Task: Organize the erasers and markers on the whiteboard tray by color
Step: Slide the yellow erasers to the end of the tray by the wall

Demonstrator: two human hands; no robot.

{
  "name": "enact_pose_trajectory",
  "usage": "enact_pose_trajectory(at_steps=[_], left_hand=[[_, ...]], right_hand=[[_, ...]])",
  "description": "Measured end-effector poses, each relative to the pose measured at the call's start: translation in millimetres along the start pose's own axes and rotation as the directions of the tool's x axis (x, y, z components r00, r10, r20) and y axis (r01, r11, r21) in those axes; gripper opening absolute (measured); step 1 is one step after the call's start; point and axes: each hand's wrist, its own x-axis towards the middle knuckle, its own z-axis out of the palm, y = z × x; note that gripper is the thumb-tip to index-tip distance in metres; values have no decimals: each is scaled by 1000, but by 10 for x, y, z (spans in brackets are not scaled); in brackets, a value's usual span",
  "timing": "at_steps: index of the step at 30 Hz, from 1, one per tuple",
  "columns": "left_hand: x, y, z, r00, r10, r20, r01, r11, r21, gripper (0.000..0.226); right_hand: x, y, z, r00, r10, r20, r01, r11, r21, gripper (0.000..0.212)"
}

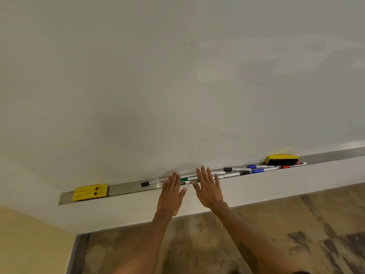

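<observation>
A metal tray (pixel 126 188) runs along the foot of the whiteboard. A yellow eraser (pixel 90 192) lies at its left end and another yellow eraser with a black pad (pixel 281 159) at its right. Between them lie a black marker (pixel 153 182), green markers (pixel 186 179), another black marker (pixel 236 169), two blue markers (pixel 260 170) and a red marker (pixel 292 166). My left hand (pixel 171 192) and my right hand (pixel 208 186) hover flat, fingers spread, over the green markers, holding nothing.
The whiteboard (pixel 177 86) fills the upper view. A white ledge (pixel 276 180) sits below the tray. Wood-pattern floor (pixel 296 234) lies beneath, and a yellow wall (pixel 29 244) stands at the lower left.
</observation>
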Motion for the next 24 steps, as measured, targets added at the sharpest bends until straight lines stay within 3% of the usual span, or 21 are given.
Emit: enact_pose_trajectory(at_steps=[9,16,21,24], left_hand=[[462,1348,337,998,45,32,-41,991,-128,66],[953,2628,687,985,142,100,-121,973,-196,65],[1251,3172,833,982,114,154,-58,942,-331,63],[1468,3501,897,979,75,191,27,874,-485,61]], right_hand=[[-27,1390,-520,997,65,-31,-62,995,72,63],[-54,2746,-913,974,214,-69,-201,967,158,62],[9,3405,-1134,941,319,-111,-282,923,263,62],[79,3807,-1255,911,394,-119,-331,873,359,63]])
